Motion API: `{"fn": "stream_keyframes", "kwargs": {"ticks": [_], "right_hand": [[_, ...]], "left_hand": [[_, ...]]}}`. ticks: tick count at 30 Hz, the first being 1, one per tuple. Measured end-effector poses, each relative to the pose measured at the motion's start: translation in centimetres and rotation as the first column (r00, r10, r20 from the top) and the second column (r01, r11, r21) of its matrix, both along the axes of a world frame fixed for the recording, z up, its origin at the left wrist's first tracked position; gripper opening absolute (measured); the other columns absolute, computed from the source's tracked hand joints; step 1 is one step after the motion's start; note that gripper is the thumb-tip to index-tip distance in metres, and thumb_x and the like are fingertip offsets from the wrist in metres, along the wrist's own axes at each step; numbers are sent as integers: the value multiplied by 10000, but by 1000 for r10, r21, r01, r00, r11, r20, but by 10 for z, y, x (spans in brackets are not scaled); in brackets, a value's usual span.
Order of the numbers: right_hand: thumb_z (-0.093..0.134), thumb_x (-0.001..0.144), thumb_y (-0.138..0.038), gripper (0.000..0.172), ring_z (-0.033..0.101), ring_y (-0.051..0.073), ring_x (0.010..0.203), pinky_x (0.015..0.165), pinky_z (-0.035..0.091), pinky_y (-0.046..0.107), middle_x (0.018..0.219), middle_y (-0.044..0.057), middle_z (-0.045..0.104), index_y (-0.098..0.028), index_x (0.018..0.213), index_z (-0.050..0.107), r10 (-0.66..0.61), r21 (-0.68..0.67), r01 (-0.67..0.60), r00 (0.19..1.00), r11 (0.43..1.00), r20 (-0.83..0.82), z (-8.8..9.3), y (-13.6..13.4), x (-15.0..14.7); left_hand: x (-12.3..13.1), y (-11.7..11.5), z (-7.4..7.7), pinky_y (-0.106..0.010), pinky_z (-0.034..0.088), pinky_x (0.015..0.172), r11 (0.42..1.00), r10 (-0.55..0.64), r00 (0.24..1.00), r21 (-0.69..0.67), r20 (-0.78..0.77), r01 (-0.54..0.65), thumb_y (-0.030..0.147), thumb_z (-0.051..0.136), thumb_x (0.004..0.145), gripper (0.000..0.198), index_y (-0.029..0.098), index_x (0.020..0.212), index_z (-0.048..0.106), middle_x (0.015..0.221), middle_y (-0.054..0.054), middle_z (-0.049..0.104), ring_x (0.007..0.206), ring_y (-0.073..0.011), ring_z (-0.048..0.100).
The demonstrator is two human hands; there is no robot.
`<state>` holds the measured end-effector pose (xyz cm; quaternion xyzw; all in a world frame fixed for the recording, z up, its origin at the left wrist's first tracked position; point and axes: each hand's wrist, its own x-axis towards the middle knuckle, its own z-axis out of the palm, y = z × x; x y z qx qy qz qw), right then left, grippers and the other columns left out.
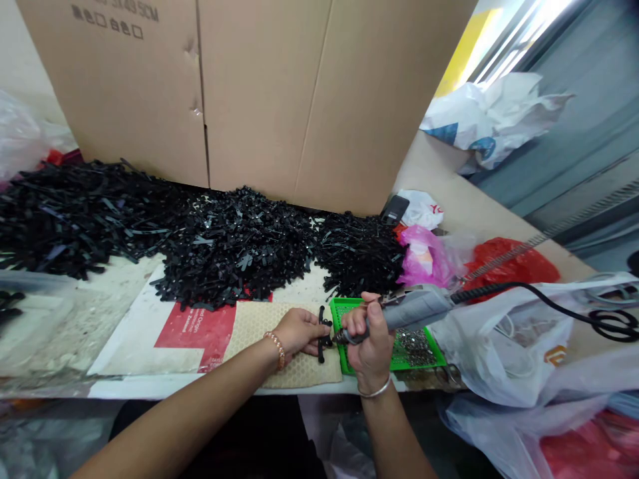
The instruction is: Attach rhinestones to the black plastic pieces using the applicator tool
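Observation:
My left hand [298, 332] pinches a small black plastic part [322, 334] over a beige textured mat [284, 372]. Wrapped round a grey electric screwdriver [409, 309], my right hand [372, 339] holds the tool nearly level, its tip pointing left at the black part. Whether the tip touches the part, I cannot tell. Under the right hand and tool sits a green tray [344, 304], with many small metal pieces [414, 347], likely screws, at its right end. A black cord runs from the back of the screwdriver to the right.
Heaps of black parts [239, 246] spread along the back of the table, before a tall cardboard box [259, 100]. A clear plastic bin [30, 313] stands at the left. Pink [424, 256], red [514, 259] and white plastic bags [509, 346] crowd the right side.

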<state>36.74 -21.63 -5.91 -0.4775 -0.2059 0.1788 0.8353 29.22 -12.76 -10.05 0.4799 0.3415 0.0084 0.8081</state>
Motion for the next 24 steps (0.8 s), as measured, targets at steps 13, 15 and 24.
{"fn": "stream_keyframes", "kwargs": {"ticks": [13,15,24], "right_hand": [[675,790,-407,185,325,109,403,436,329,258,465,-75,349,-248,854,604,0,-1,0,999,1000,33,-2,-1,-2],[686,791,-399,191,337,104,402,434,338,249,464,-76,358,-237,855,607,17,13,-18,999,1000,35,-4,-1,-3],[682,841,-341,164,347,58,388,434,348,168,458,-101,362,-221,842,570,252,61,-259,962,964,105,-14,1,-1]], "left_hand": [[-1,0,5,-222,521,486,1000,-6,1000,-6,-16,6,273,803,626,286,115,616,564,593,-21,621,495,-87,548],[-1,0,5,-216,519,481,1000,-8,1000,-4,-22,8,247,782,648,265,116,608,556,578,-16,612,492,-86,548],[0,0,5,-206,489,437,1000,20,999,18,-43,-19,225,775,661,312,120,524,514,482,8,556,426,-81,519]]}}
